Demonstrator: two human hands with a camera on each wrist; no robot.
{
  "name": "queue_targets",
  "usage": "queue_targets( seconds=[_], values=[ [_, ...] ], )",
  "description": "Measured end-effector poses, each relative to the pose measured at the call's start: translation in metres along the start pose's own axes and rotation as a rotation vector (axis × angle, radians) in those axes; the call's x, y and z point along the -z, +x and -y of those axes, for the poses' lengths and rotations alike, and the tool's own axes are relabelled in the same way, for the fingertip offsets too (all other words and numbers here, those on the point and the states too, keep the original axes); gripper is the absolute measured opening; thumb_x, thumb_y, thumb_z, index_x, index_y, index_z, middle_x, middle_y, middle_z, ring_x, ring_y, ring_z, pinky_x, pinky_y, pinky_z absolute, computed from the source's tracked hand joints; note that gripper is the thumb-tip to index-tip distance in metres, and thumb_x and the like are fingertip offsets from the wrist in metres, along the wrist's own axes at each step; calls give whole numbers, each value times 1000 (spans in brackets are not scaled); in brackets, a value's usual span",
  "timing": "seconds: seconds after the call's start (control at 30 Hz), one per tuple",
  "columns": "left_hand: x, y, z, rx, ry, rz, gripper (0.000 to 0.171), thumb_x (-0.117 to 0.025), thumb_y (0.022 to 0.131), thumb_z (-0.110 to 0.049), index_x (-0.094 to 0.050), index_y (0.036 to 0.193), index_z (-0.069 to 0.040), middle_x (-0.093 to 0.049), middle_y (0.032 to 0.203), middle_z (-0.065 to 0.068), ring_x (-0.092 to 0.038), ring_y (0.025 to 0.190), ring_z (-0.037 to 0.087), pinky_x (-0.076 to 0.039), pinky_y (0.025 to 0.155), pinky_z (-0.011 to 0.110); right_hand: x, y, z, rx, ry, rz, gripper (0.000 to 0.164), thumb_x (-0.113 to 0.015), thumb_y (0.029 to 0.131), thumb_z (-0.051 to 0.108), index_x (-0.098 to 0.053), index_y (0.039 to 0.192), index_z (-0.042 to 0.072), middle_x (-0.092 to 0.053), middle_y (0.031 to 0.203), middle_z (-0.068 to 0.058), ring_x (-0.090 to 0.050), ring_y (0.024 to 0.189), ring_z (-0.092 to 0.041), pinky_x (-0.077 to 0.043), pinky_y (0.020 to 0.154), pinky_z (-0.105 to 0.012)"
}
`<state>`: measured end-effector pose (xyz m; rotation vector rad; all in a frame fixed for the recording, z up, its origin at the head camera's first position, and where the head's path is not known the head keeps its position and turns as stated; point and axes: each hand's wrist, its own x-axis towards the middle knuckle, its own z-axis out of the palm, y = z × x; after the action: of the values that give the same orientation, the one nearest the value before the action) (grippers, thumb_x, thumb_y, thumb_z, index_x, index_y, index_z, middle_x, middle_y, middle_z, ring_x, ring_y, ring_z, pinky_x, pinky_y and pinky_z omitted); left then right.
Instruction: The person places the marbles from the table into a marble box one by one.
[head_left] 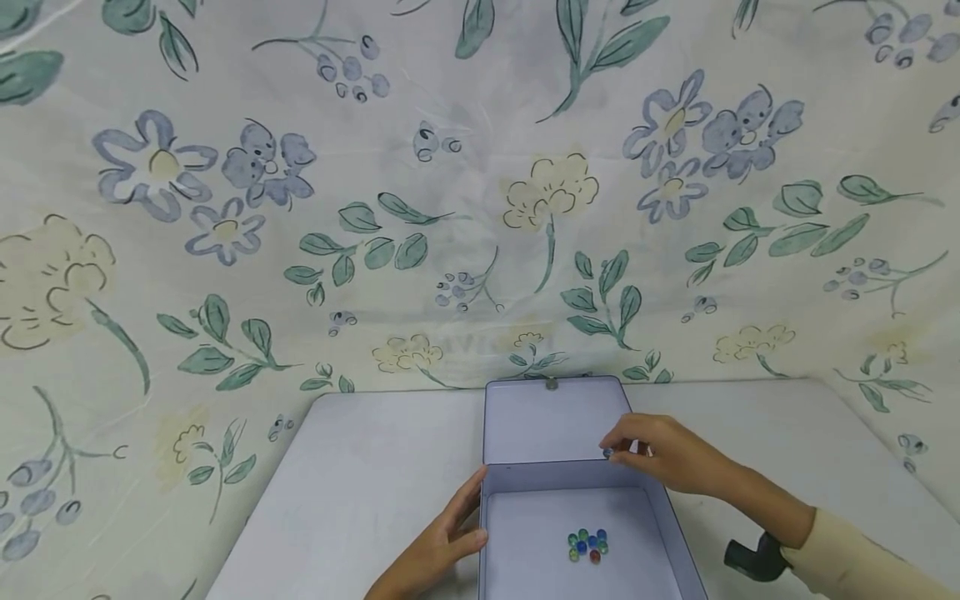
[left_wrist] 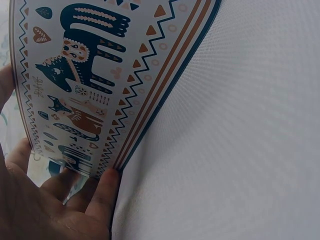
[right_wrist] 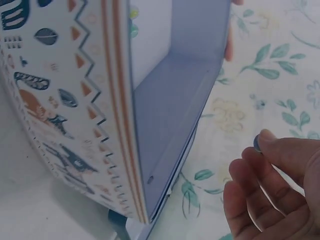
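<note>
A blue glass marble point(head_left: 607, 453) is pinched between the thumb and index finger of my right hand point(head_left: 667, 450), over the back right corner of an open metal box point(head_left: 525, 533). In the right wrist view the same marble point(right_wrist: 257, 143) shows at the fingertips, apart from the box. Several green, blue and reddish marbles point(head_left: 581, 547) lie clustered on the box floor. My left hand point(head_left: 442, 542) rests against the box's left side. In the left wrist view its fingers touch the patterned outer wall point(left_wrist: 85, 100), extended rather than wrapped around it.
The hinged lid point(head_left: 555, 421) lies folded back behind the box, with a small clasp point(head_left: 552, 384) at its far edge. Underneath is a white table point(head_left: 360, 467). A floral cloth point(head_left: 480, 208) hangs behind it. A black device point(head_left: 756, 558) sits at the right wrist.
</note>
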<state>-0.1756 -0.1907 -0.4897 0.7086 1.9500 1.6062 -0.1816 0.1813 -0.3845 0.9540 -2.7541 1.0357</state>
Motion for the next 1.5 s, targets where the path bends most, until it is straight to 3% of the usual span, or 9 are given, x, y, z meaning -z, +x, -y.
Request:
queue_targets(
  seconds=[0.27,0.87,1.5],
  values=[
    [1,1,0,7,11,-16,73,-50,105,-26,-4,161,-33,0,168,17,-5,152,49,-20,118,67,-8,11,3,75,14,19,17,-73,88,4,-74,105,7,-72,96,6,-63,88,0,-57,70,-20],
    [0,0,1,5,-1,-15,72,-50,105,-25,-5,161,-35,1,169,16,-4,153,48,-19,118,67,-20,29,17,133,31,91,14,-71,92,7,-73,105,10,-72,99,5,-63,85,2,-56,69,-17],
    [-1,2,1,8,1,-10,74,-50,104,-26,-3,162,-31,3,168,17,-2,152,50,-18,118,67,-34,46,27,120,34,180,14,-70,92,7,-74,105,8,-72,97,4,-60,82,4,-55,72,-16]
  ],
)
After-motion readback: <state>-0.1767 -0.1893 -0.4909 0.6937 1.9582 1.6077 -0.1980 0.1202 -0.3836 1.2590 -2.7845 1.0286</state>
